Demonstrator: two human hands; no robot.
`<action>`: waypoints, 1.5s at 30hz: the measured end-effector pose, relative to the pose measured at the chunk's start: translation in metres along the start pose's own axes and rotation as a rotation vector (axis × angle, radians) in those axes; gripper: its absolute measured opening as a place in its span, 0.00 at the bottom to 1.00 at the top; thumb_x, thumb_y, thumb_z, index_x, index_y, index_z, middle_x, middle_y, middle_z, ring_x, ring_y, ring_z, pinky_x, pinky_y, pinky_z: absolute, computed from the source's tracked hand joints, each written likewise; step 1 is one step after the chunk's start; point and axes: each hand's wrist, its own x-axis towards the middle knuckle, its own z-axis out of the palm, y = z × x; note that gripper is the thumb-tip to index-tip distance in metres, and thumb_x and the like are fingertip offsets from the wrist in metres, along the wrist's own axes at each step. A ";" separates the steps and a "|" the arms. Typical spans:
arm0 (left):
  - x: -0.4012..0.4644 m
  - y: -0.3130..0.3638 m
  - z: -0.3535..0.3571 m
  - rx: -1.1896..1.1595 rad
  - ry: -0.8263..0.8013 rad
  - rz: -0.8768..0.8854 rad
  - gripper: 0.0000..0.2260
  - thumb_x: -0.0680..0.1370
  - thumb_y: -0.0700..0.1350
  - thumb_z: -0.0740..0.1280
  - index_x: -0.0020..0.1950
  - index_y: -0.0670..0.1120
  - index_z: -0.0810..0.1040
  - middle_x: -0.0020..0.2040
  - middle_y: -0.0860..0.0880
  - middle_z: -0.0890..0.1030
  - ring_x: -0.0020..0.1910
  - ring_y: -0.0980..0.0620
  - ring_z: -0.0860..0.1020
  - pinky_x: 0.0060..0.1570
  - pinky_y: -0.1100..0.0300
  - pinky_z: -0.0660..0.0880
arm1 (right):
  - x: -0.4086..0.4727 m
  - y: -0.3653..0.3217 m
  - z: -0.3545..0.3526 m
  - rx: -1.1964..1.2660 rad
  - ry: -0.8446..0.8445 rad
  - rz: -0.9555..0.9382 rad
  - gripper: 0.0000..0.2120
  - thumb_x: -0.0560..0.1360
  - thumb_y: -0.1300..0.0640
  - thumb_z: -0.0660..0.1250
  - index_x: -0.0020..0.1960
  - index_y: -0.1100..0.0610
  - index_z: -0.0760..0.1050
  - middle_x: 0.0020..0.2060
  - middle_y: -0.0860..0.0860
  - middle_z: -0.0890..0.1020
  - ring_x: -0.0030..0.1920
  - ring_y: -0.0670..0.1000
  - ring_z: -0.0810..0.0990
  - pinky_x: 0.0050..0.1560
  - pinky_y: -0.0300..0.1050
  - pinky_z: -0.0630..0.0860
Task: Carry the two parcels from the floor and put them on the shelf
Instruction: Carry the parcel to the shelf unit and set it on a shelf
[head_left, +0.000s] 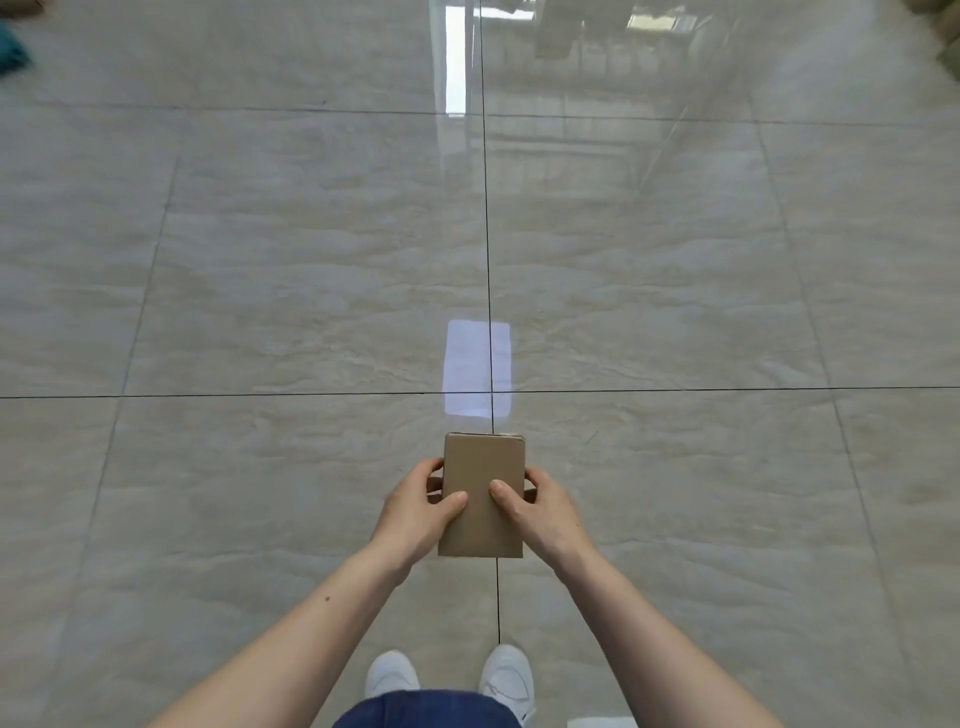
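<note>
**One parcel in hand, no shelf in sight yet**

Nearest the camera, two white shoes (452, 678) stand on the glossy tiled floor (260, 291), toes on either side of a dark grout line. Above them both bare forearms reach forward and meet at a small brown cardboard parcel (482, 499), held clear of the floor in front of the body.

The left hand (415, 512) grips the parcel's left edge, thumb laid across the top face and fingers (434, 470) curled round the side. The right hand (543, 512) mirrors it on the right edge, thumb on top, the rest of its fingers wrapped under and mostly hidden. The parcel sits level, long side pointing away from the person, and a thin edge at its far end hints at something beneath it, though whether that is a flap or a second parcel I cannot tell.

By my reading, the lift is done for at least one parcel and the carry is under way. The placing is not yet done: no shelf shows anywhere, only reflections of windows and fittings in the tiles further out. No other parcel lies on the visible floor. At the far corners are a blurred teal shape (11, 52) on the left and a tan, cardboard-like edge (943, 36) on the right, both too indistinct to name.
</note>
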 end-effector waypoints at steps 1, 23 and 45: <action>-0.017 0.015 -0.006 -0.004 0.002 0.006 0.21 0.77 0.40 0.69 0.69 0.50 0.73 0.59 0.47 0.81 0.55 0.49 0.80 0.52 0.53 0.79 | -0.019 -0.014 -0.010 0.006 0.008 -0.007 0.26 0.73 0.41 0.67 0.68 0.51 0.75 0.54 0.51 0.85 0.55 0.53 0.83 0.57 0.53 0.79; -0.280 0.278 -0.108 -0.207 0.013 0.308 0.13 0.71 0.53 0.72 0.54 0.53 0.77 0.52 0.46 0.84 0.52 0.45 0.83 0.55 0.40 0.79 | -0.290 -0.231 -0.165 0.112 0.161 -0.384 0.23 0.66 0.62 0.78 0.55 0.56 0.70 0.48 0.47 0.80 0.47 0.48 0.78 0.53 0.48 0.77; -0.371 0.280 -0.126 -0.352 -0.015 0.569 0.39 0.66 0.58 0.75 0.75 0.57 0.65 0.69 0.47 0.68 0.64 0.48 0.77 0.60 0.46 0.78 | -0.388 -0.262 -0.156 0.514 0.248 -0.483 0.20 0.73 0.53 0.75 0.55 0.61 0.69 0.45 0.53 0.84 0.46 0.52 0.84 0.46 0.44 0.79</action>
